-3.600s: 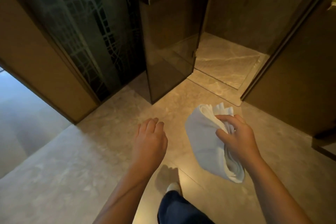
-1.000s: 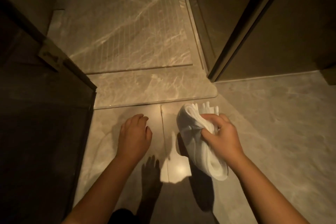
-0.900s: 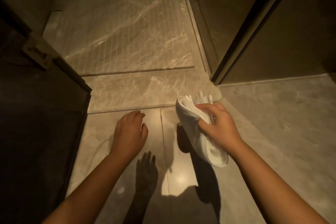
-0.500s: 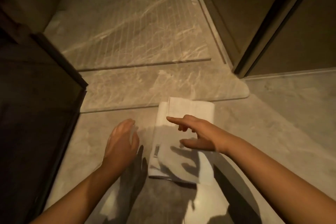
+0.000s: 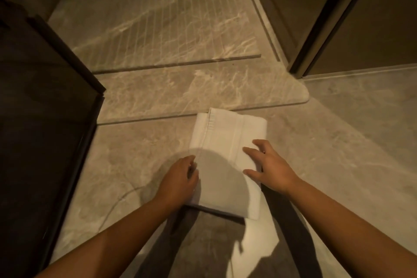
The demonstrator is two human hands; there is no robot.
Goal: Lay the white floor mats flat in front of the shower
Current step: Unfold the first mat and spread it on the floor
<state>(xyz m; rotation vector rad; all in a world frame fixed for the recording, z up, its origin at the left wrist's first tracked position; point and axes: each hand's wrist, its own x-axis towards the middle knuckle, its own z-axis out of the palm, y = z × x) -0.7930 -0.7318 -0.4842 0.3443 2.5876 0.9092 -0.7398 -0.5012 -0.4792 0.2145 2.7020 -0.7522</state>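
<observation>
A folded white floor mat lies on the grey stone floor, its far end touching the raised marble sill of the shower. My left hand rests at the mat's left edge, fingers curled onto the fabric; whether it pinches the edge I cannot tell. My right hand lies on the mat's right side with fingers spread, pressing down on the top layer. The mat is still folded in several layers.
An open dark glass shower door stands close on the left. A dark door frame and wall panel rise at the right. The ribbed marble shower floor lies beyond the sill. My shadow falls on the floor near me.
My right hand carried the bundled mat, then set it down on the floor by the sill. Both hands have since come down onto the mat's two sides.
</observation>
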